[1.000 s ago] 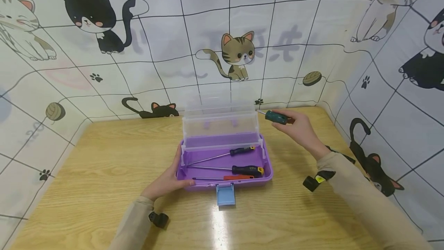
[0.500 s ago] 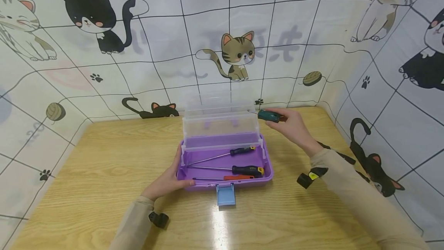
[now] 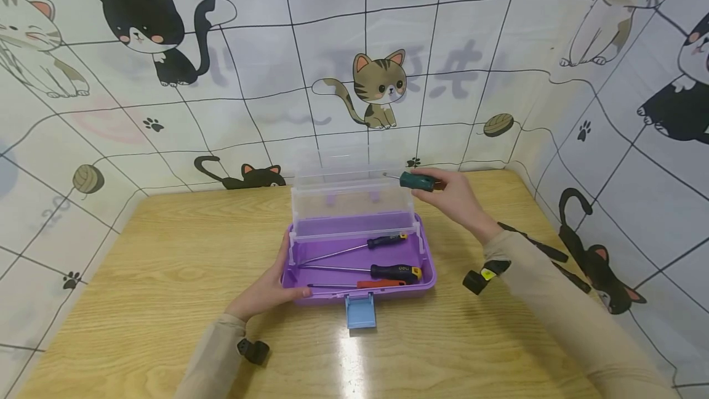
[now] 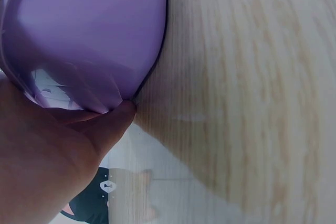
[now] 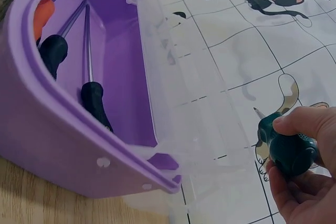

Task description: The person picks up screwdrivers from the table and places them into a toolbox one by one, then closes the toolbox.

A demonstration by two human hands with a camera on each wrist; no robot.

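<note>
Left hand (image 3: 268, 288) grips box edge (image 3: 327, 295); right hand (image 3: 455, 198), well apart, holds screwdriver (image 3: 416, 181).

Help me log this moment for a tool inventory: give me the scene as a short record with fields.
Container: purple toolbox, on the wooden table
Lid: translucent lid, open
Latch: light blue latch, folded down at the front
Inside: rear black-handled screwdriver, middle black-handled screwdriver, front orange-handled screwdriver
Right hand: holds green-handled screwdriver, outside the toolbox
Left hand: grips the toolbox's left end
Backdrop: cat-print wall covering
</note>
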